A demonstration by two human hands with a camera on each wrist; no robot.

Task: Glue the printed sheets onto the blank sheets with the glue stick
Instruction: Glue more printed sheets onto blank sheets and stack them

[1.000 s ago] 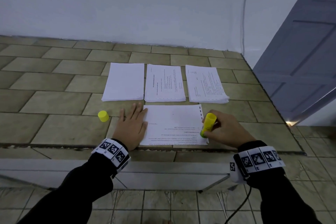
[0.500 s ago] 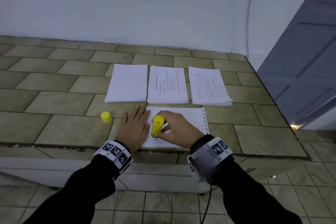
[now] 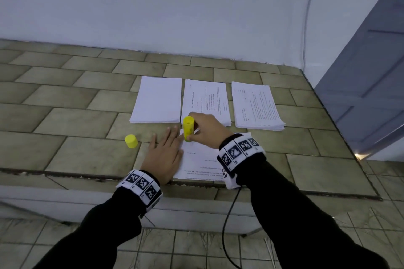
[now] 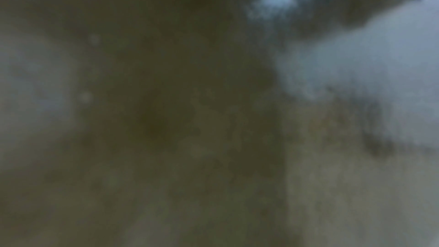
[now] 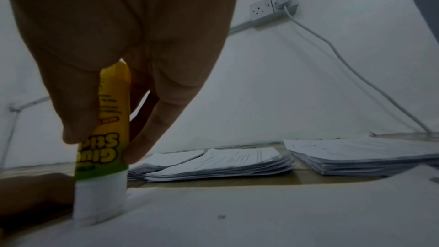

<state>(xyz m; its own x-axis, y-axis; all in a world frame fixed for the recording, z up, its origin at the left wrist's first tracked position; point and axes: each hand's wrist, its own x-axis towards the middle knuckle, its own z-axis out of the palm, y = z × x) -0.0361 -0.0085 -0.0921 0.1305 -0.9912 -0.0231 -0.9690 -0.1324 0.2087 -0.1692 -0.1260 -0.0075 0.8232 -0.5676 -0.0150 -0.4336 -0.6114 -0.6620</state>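
A printed sheet [image 3: 203, 164] lies face up near the front edge of the tiled counter [image 3: 65, 116]. My right hand [image 3: 205, 131] grips the yellow glue stick [image 3: 188, 128] [image 5: 104, 138] upright, its white tip pressed on the sheet's far left corner. My left hand [image 3: 164, 155] lies flat with straight fingers on the sheet's left edge. The yellow cap [image 3: 131, 141] stands on the counter left of that hand. Behind are a blank stack [image 3: 158, 99] and two printed stacks [image 3: 206, 99] [image 3: 255, 105]. The left wrist view is a dark blur.
A white wall [image 3: 175, 6] rises behind the counter with a socket and plugged cable [image 5: 285, 5]. A grey door [image 3: 371, 72] stands at the right. The counter's front edge drops to a tiled floor [image 3: 196, 247].
My right hand has carried the glue stick from the sheet's right edge across to its far left corner. The left hand stays flat on the sheet. The head view shifted slightly.
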